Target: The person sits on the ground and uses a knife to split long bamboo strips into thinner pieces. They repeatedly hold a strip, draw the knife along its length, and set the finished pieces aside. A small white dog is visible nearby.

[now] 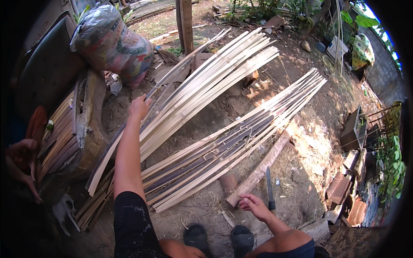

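Left hand [139, 107]: arm stretched forward, fingers closed round the near end of a long bamboo strip [189, 56] at the left edge of the upper bundle. The strip runs up and right from the hand toward the wooden post [186, 23].

Right hand [254, 205]: low, near the right knee, fingers curled round the handle of a knife [269, 185]. Blade points up, away from the body. The hand sits just beside the near end of a round wooden log [258, 172] that lies on the dirt ground [241, 103].

Upper bundle of pale split bamboo strips [215, 77]: fanned, running from lower left to upper right, near ends resting over a worn hollowed log [88, 124] on the left.

Lower bundle of bamboo strips [241, 133]: mix of pale and dark strips, same diagonal, lying on the ground between the upper bundle and the round log. Near ends stop just ahead of the feet.

Two dark sandals [219, 238] at the bottom edge, toes toward the lower bundle.

Left side: stuffed patterned sack [114, 43] behind the hollowed log, short stacked slats [56, 133] beside it. Another person's hand [23, 146] at the far left edge.

Right side: bricks and rubble [344, 189], green plants [393, 167] along the wall.
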Demonstrator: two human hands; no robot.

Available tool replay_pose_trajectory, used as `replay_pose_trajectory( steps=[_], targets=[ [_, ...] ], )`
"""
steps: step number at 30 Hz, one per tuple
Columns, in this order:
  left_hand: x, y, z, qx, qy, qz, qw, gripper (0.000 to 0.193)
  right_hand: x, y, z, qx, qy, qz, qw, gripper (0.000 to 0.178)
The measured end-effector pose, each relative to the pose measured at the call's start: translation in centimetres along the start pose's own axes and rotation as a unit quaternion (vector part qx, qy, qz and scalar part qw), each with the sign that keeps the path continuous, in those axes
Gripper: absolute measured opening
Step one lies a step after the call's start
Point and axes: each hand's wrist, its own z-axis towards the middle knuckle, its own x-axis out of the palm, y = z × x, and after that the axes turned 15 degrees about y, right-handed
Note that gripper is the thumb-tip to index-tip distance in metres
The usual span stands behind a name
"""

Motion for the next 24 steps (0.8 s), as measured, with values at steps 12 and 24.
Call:
replay_pose_trajectory(
  steps=[12,24],
  targets=[
    [8.2,0.9,-4.0,0.075,0.001,0.325,0.943,0.073,-0.1,0.5,-1.4,-0.01,-0.041,-0.083,0.996,0.034],
    [15.8,-6.7,-18.7,0.285,0.086,0.056,0.953,0.044,-8.8,-5.0,-6.8,-0.005,-0.351,-0.49,0.798,0.063]
  ],
)
